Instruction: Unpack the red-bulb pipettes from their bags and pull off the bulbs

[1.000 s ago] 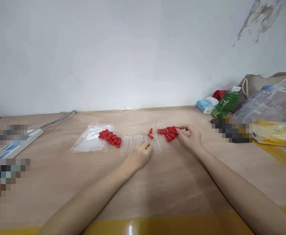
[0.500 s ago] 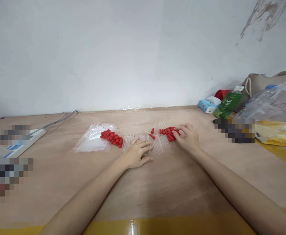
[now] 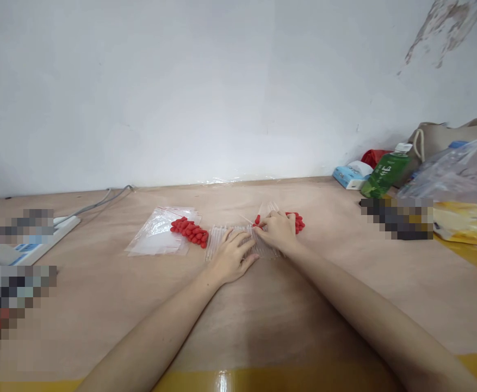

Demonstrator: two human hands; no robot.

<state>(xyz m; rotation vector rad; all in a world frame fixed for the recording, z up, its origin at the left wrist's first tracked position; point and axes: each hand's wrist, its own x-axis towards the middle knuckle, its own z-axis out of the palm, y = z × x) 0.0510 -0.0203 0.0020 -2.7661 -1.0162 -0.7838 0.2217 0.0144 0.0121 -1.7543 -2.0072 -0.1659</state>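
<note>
A row of thin clear tubes (image 3: 216, 239), apparently glass dropper tubes, lies side by side on the table. My left hand (image 3: 233, 255) rests palm down on them, fingers stretched and slightly apart, gripping nothing. At the right end of the row, my right hand (image 3: 278, 230) has its thumb and fingers bent together at a red rubber bulb (image 3: 257, 219); the fingertips partly hide it. A thin pale stem (image 3: 245, 218) points away from that bulb. Behind my right hand shows a cluster of red bulbs (image 3: 299, 222), partly covered. Another pile of red bulbs (image 3: 189, 232) lies left of the tubes.
Clear zip bags (image 3: 150, 237) lie beside the left pile. A white power strip (image 3: 54, 234) with a grey cable is at far left. At the right back stand a tissue pack (image 3: 349, 177), a green bottle (image 3: 386, 173) and plastic bags (image 3: 454, 171). A wall (image 3: 205, 98) closes the back.
My right hand has moved left from the right cluster of red bulbs to the loose bulb near the tubes. My left hand stays on the tubes.
</note>
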